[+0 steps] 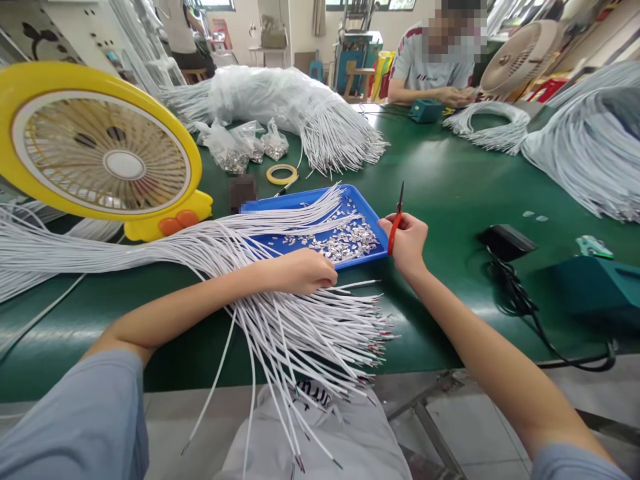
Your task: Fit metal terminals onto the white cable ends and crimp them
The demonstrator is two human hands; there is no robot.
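While the left hand [305,270] lies palm-down with fingers together on the fanned bundle of thin white insulated wires [280,320], pinning them just in front of the shallow blue plastic tray [373,217], the right hand [407,243] is clamped round the handles of small red-handled scissors [397,220], blades pointing up beside the tray's right corner. To my eye the work is between cuts: one loose wire end lies between the hands, and the next move seems to call for picking out a single end and bringing it to the blades. Small silvery metal bits [345,241] litter the tray floor. Wire ends hang over the near edge of the green worktop [450,180], so little room remains on the near side of the tray. Right of it lies open green surface up to a black box with a cord [505,241]. Left of the tray stands a yellow round desk fan [100,153], close against the wires.
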